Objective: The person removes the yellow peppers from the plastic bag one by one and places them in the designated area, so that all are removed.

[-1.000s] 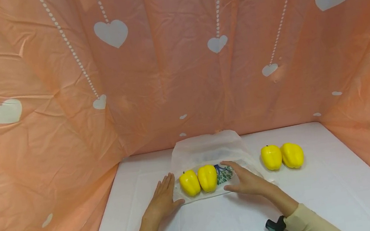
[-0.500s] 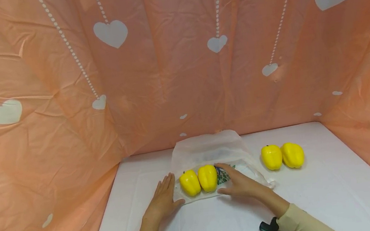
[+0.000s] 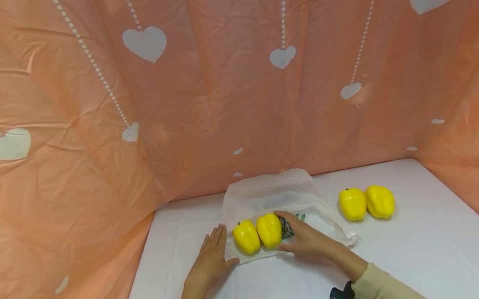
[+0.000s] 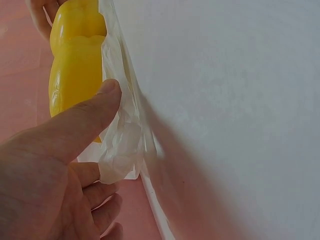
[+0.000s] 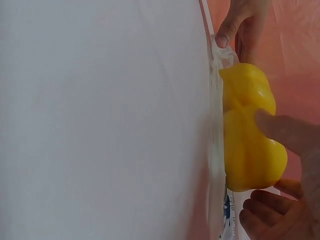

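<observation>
Two yellow bell peppers lie side by side on a whitish translucent plastic bag [image 3: 267, 186] with a printed tree design. My right hand [image 3: 308, 239] is at the right-hand pepper [image 3: 270, 231], its thumb on the near side and index finger reaching behind. In the right wrist view the thumb [image 5: 282, 129] overlaps that pepper [image 5: 250, 160]. My left hand [image 3: 207, 260] rests at the bag's left edge, fingers extended, left of the other pepper [image 3: 246, 238]. In the left wrist view its thumb [image 4: 95, 112] lies over the bag's rim [image 4: 122, 145].
Two more yellow peppers [image 3: 353, 204] stand touching at the right of the white table [image 3: 416, 247]. An orange curtain [image 3: 237, 94] with white hearts hangs behind and at both sides. Each wrist wears a small black camera.
My right hand has moved left over the printed bag to the right-hand pepper. The left hand, the bag's body and all the peppers stay in place.
</observation>
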